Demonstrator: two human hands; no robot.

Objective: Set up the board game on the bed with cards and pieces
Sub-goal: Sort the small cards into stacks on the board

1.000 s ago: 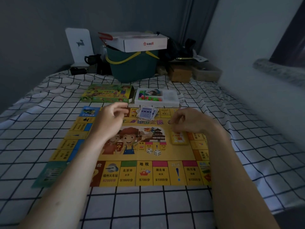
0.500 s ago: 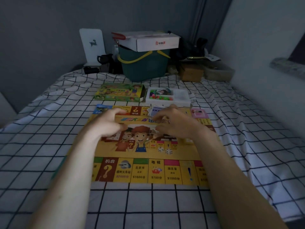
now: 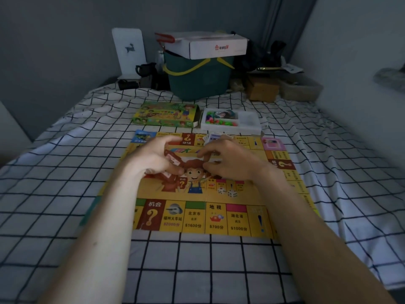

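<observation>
A yellow game board [image 3: 197, 218] lies flat on the checked bed sheet. My left hand [image 3: 153, 159] hovers over the board's middle, fingers curled round a small stack of red cards [image 3: 173, 160]. My right hand [image 3: 228, 163] is close beside it, fingertips pinching at the same cards' right edge. Two white dice [image 3: 228, 191] sit on the board just in front of my right hand. A fanned pile of pale cards [image 3: 211, 137] lies at the board's far edge, partly hidden by my right hand.
Behind the board lie the green game box [image 3: 166, 117] and a white tray [image 3: 252, 123] of coloured pieces. Further back stand a teal bin [image 3: 197, 82] topped by a white carton [image 3: 210, 46], a brown box [image 3: 262, 88] and a white stand [image 3: 129, 51]. A wall rises on the right.
Both hands have come together over the board's centre; red cards now show in my left hand. The view has shifted slightly, so the board sits more to the right.
</observation>
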